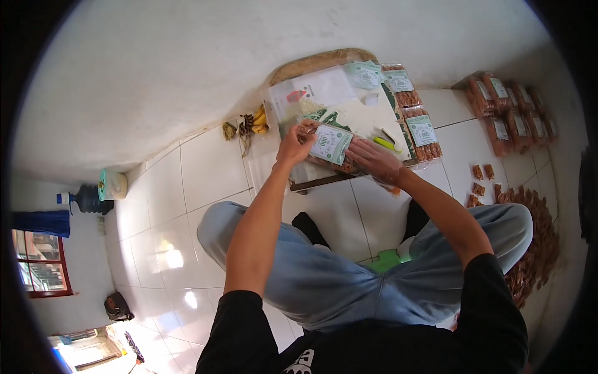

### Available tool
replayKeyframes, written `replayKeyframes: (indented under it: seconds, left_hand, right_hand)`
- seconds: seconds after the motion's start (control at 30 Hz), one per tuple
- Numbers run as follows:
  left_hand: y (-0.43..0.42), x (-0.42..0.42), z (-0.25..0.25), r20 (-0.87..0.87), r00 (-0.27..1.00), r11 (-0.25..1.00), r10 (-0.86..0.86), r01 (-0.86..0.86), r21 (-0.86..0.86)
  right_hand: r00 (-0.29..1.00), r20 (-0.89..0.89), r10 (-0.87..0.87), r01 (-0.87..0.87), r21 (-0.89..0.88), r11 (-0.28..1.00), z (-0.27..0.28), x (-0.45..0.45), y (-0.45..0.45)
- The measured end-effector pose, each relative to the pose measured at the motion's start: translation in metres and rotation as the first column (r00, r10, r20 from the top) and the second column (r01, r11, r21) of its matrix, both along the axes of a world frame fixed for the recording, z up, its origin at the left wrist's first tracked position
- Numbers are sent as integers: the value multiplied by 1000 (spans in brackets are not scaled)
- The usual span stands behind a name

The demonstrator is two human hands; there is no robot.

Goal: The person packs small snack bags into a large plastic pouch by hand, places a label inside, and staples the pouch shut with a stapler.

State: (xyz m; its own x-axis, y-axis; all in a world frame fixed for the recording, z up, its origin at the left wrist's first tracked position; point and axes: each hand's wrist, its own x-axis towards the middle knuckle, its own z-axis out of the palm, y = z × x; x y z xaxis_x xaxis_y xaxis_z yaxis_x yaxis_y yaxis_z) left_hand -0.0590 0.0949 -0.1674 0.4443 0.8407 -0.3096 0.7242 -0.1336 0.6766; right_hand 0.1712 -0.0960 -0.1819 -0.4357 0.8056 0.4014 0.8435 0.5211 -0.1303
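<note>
While my left hand (pixel 294 148) pinches the left end of the labelled pack (pixel 331 144), my right hand (pixel 375 160) lies flat over its right end, fingers together, steadying it above the near edge of the desk (pixel 324 181). Any shift, I judge, calls for both hands moving together, minding the green tool (pixel 387 144) and the stacked packs (pixel 423 133) along the right edge.

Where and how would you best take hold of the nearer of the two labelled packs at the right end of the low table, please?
I'd grip the nearer pack across its middle, thumb and fingers on its long sides, coming from above and the right. It lies flat, label up, longer than wide; its right side faces bare floor, while the farther pack crowds its far end.
</note>
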Motion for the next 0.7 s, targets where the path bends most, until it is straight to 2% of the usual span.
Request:
replayKeyframes:
  seconds: [0.13,0.2,0.33,0.4,0.53,0.6,0.7]
  left_hand:
    - [-7,-3,8,26,999,998,-32,31,45]
    - [-11,-2,10,23,1000,996,-9,7,88]
    - [-12,-2,12,65,998,999,-15,12,48]
    - [-12,-1,7,45,999,998,-17,15,55]
    - [-9,-1,-3,52,998,998,-22,19,57]
    - [-8,-1,-4,29,995,993,-90,88,73]
    - [-10,-1,-5,13,997,995,-80,79,53]
  right_hand:
    - [999,46,2,-2,-15,1000,3,-1,3]
    - [1000,14,-2,2,-16,1000,4,-3,5]
    - [997,-39,-69,67,-61,996,16,-12,-7]
    - [992,49,-119,122,-74,990,19,-15,-9]
    - [994,-90,-55,52,-25,998,6,-9,-8]
    - [987,-147,65,-58,54,997,4,-4,-11]
    - [995,-94,-31,30,-17,999,0,-8,-11]
